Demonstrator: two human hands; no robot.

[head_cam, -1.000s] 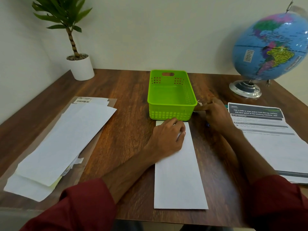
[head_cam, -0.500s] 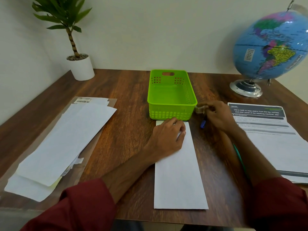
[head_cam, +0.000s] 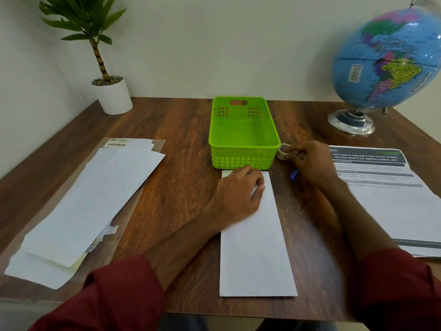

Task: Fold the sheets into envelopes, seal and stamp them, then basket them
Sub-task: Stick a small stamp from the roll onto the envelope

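A long white envelope (head_cam: 256, 247) lies lengthwise on the wooden table in front of me, its far end touching the green basket (head_cam: 243, 161). My left hand (head_cam: 236, 194) presses flat on the envelope's far end, fingers curled over the flap. To the right of the basket, my right hand (head_cam: 312, 163) holds a small roll of clear tape (head_cam: 283, 151) between thumb and fingers, lifted beside the basket's front right corner. The basket holds nothing.
A stack of white envelopes and sheets (head_cam: 81, 206) lies on a clear sleeve at the left. A printed instruction sheet (head_cam: 391, 199) lies at the right, with a blue pen tip (head_cam: 294, 174) under my right hand. A globe (head_cam: 389, 60) and potted plant (head_cam: 112, 94) stand at the back.
My right hand has picked the tape roll up from beside the basket and raised it slightly, uncovering the blue pen. My left hand has stayed on the envelope.
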